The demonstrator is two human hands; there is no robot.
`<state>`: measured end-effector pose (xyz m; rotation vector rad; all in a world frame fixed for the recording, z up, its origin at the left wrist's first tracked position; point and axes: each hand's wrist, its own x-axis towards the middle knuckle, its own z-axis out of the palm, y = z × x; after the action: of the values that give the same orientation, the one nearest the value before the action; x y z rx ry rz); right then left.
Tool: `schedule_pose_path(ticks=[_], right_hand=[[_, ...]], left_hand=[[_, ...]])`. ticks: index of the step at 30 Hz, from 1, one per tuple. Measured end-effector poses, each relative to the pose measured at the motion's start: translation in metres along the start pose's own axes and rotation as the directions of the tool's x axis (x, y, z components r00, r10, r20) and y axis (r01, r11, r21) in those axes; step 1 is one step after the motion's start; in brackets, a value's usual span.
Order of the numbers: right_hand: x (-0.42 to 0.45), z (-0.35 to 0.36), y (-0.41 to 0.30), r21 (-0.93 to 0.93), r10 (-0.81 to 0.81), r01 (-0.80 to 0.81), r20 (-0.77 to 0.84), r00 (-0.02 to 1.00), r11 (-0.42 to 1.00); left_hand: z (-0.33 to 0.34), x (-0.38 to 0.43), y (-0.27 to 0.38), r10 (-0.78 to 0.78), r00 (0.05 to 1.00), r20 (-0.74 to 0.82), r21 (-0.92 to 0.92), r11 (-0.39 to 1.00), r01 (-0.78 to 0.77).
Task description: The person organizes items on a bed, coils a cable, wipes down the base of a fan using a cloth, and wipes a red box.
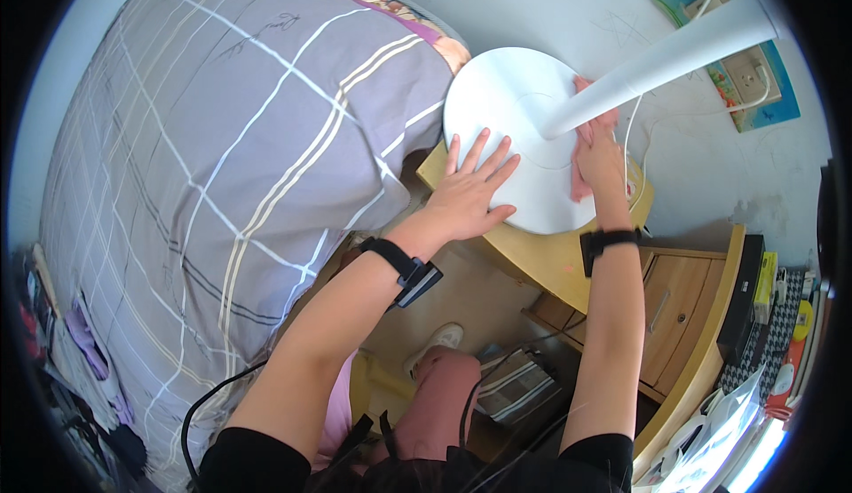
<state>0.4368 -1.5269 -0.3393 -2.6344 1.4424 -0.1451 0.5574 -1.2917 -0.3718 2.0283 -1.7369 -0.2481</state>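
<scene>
A round white base (526, 187) with a thick white pole (665, 60) rising from it, likely a pedestal fan's, rests on a yellow wooden tabletop (546, 263). My left hand (474, 193) lies flat on the near left part of the base, fingers spread. At the base's right edge, behind the pole, my right hand (602, 160) presses on a pink cloth (582, 183); part of the cloth shows beyond the pole. The fingertips of my right hand are partly hidden by the cloth and the pole.
A bed with a grey checked cover (266, 127) fills the left. White cables (632, 133) run by the wall to a socket (749, 80). A wooden drawer cabinet (679, 320) stands at the right, beside a shelf of small items. A black cable (193, 420) hangs near my left arm.
</scene>
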Motion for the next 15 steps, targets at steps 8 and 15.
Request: schedule_pose_path(ticks=[8,15], right_hand=[[-0.102,0.015,-0.01,-0.137,-0.052,0.027,-0.181,0.982,0.99],[-0.145,0.013,-0.063,-0.111,-0.21,0.187,-0.27,0.94,0.976]], left_hand=[[0.008,-0.003,-0.006,0.0,0.999,-0.045,0.023,1.0,0.001],[0.012,-0.002,-0.005,0.011,0.996,-0.092,0.019,1.0,-0.009]])
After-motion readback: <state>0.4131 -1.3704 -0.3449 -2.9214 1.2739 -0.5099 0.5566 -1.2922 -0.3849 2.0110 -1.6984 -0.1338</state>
